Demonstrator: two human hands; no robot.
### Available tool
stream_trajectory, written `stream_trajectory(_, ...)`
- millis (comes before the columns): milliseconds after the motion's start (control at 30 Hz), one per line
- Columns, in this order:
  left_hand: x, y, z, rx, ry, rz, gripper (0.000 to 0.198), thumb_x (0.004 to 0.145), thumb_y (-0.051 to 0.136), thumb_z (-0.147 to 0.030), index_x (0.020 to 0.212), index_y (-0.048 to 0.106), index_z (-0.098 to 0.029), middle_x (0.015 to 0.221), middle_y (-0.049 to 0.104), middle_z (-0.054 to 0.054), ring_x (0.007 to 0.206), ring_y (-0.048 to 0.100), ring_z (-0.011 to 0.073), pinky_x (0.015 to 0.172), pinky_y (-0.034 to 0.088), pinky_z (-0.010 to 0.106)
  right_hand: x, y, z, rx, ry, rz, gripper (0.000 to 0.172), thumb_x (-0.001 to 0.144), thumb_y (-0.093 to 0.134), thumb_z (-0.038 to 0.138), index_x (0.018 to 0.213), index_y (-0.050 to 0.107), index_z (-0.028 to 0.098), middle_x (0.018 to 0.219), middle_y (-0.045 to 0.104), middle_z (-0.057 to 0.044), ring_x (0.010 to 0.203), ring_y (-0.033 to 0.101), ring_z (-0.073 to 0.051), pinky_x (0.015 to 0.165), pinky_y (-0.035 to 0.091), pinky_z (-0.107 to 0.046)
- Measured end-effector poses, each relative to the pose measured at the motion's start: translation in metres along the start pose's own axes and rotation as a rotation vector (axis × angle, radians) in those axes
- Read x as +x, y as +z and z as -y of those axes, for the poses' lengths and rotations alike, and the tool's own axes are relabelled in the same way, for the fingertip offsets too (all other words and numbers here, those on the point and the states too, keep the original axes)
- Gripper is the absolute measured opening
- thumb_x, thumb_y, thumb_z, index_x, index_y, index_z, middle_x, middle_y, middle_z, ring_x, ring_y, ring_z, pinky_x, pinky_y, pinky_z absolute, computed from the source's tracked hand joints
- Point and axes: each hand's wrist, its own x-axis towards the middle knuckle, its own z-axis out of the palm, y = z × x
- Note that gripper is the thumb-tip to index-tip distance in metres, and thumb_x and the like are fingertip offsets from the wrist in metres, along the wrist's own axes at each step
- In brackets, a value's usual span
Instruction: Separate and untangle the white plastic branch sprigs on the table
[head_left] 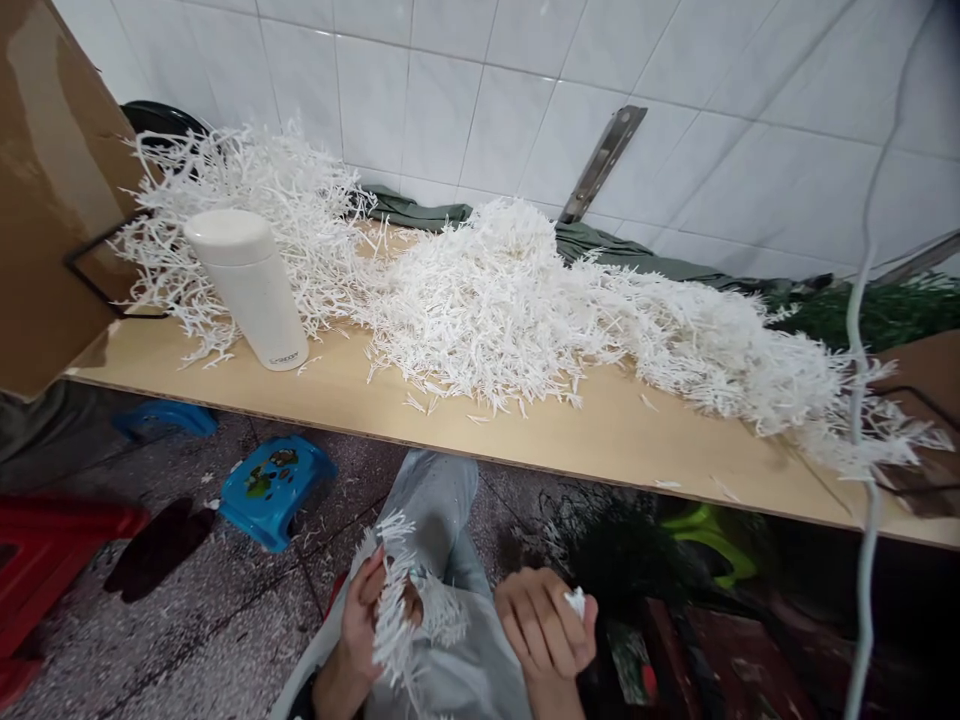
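Over my lap, my left hand (361,610) grips a white feathery plastic sprig (396,615) with many small branched tips. To the right of it, my right hand (544,620) is closed, fingers curled in. A small white plastic piece (576,601) pokes out between its thumb and forefinger. In front of both hands, a large heap of small white branched pieces (480,310) covers the middle of the board-topped table (525,440). Longer, bare-looking white branches (300,220) are piled at its left, and more white sprigs (720,345) spread along the right.
A white tumbler (251,300) stands on the table's left part, beside a cardboard box (52,200). Blue stools (274,490) and a red stool (52,560) are on the floor at left. A pale cable (862,400) hangs down at right, near green foliage (885,310).
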Motion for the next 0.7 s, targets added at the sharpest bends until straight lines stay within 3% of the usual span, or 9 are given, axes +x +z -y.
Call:
stream_trajectory(67,0.002,-0.007,-0.002,-0.062,0.025,-0.032,0.063,0.075,0.065,-0.024,0.043,0.011,-0.024,0.038,0.026,-0.005,0.033,0.034,0.0082,0.034,0.027,0.022,0.017,0.003,0.038,0.144,-0.172,0.075,0.061,0.090,0.041,0.034,0.038,0.011,0.021,0.023,-0.001,0.012,0.019,0.003,-0.004,0.030,0.016,-0.018)
stream_trajectory(133,0.003,-0.011,-0.002,-0.108,0.006,-0.061,0.060,0.075,0.064,-0.018,0.041,0.016,-0.024,0.036,0.021,-0.007,0.031,0.032,0.0085,0.037,0.031,0.023,0.037,0.008,0.078,0.139,-0.302,0.093,0.052,0.086,0.046,0.026,0.043,0.017,0.020,0.026,0.006,0.012,0.023,0.006,-0.005,0.033,0.018,-0.020)
stream_trajectory(200,0.003,-0.008,-0.001,-0.160,-0.027,-0.091,0.056,0.073,0.065,-0.013,0.040,0.021,-0.023,0.035,0.017,-0.009,0.030,0.028,0.0072,0.038,0.031,0.022,0.059,0.010,0.110,-0.037,-0.428,0.119,0.044,0.084,0.048,0.030,0.047,0.027,0.019,0.030,0.018,0.010,0.027,0.014,-0.006,0.038,0.024,-0.021)
stream_trajectory(267,0.002,0.004,-0.001,-0.190,-0.059,-0.153,0.052,0.075,0.063,-0.010,0.040,0.027,-0.021,0.034,0.020,-0.009,0.029,0.026,0.0054,0.038,0.030,0.020,0.085,0.006,0.127,-0.342,-0.559,0.052,0.035,0.085,0.048,0.034,0.054,0.041,0.020,0.037,0.035,0.007,0.034,0.029,-0.009,0.046,0.033,-0.023)
stream_trajectory(367,-0.001,0.025,-0.004,-0.160,-0.036,-0.310,0.045,0.082,0.054,-0.005,0.042,0.036,-0.019,0.034,0.028,-0.007,0.028,0.026,0.0043,0.037,0.027,0.018,0.129,-0.011,0.124,-1.065,-0.600,-0.203,0.027,0.090,0.047,0.033,0.070,0.060,0.020,0.064,0.061,-0.001,0.064,0.054,-0.016,0.077,0.042,-0.036)
stream_trajectory(467,-0.002,0.034,-0.007,-0.062,0.007,-0.456,0.042,0.085,0.047,0.000,0.048,0.046,-0.019,0.035,0.033,-0.007,0.030,0.030,0.0056,0.037,0.029,0.018,0.158,-0.029,0.102,-1.630,-0.424,-0.334,0.028,0.087,0.050,0.040,0.078,0.067,0.019,0.084,0.069,-0.007,0.090,0.055,-0.026,0.101,0.019,-0.058)
stream_trajectory(533,-0.001,0.032,-0.008,0.024,-0.019,-0.503,0.038,0.086,0.048,0.000,0.056,0.057,-0.021,0.037,0.039,-0.006,0.032,0.034,0.0066,0.040,0.035,0.018,0.158,-0.032,0.088,-1.699,-0.445,-0.436,0.031,0.087,0.050,0.043,0.088,0.067,0.018,0.095,0.069,-0.009,0.098,0.053,-0.029,0.103,0.014,-0.063)
stream_trajectory(600,0.000,0.025,-0.006,0.103,-0.038,-0.466,0.032,0.085,0.053,-0.002,0.063,0.064,-0.022,0.041,0.046,-0.005,0.034,0.038,0.0071,0.043,0.040,0.018,0.141,-0.025,0.075,-1.619,-0.590,-0.518,0.029,0.090,0.049,0.039,0.098,0.065,0.016,0.102,0.067,-0.011,0.101,0.053,-0.028,0.102,0.024,-0.058)
stream_trajectory(700,0.004,0.015,0.000,0.176,-0.006,-0.326,0.027,0.078,0.068,-0.009,0.055,0.063,-0.022,0.043,0.051,-0.004,0.037,0.039,0.0064,0.043,0.040,0.016,0.096,0.000,0.051,-1.418,-0.775,-0.416,0.012,0.090,0.052,0.018,0.098,0.061,0.018,0.093,0.066,-0.008,0.093,0.057,-0.021,0.096,0.038,-0.044)
